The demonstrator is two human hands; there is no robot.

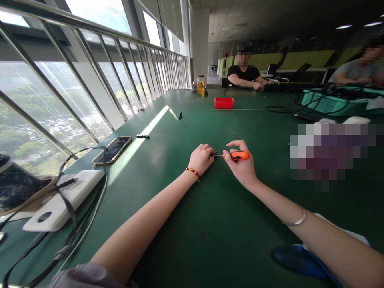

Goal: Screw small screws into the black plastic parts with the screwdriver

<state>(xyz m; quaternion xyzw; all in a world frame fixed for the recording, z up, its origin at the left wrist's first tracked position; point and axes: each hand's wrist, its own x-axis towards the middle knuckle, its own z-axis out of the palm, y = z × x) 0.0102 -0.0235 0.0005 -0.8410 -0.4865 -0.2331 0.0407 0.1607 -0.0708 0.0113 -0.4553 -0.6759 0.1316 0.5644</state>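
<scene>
My right hand (240, 164) grips a small screwdriver with an orange handle (240, 155), its thin shaft pointing left. My left hand (201, 158) is curled into a fist on the green table (210, 216) and pinches a small black part (214, 154) at the screwdriver's tip. A red bead bracelet is on my left wrist, a silver bangle on my right forearm. Most of the black part is hidden by my fingers.
A phone (112, 149), a white power bank (60, 202) with cables and a dark bag (15, 184) lie at the left. Small black parts (143, 136) and a red bin (223, 103) lie farther off, by a bottle (201, 85). Two people sit at the far end.
</scene>
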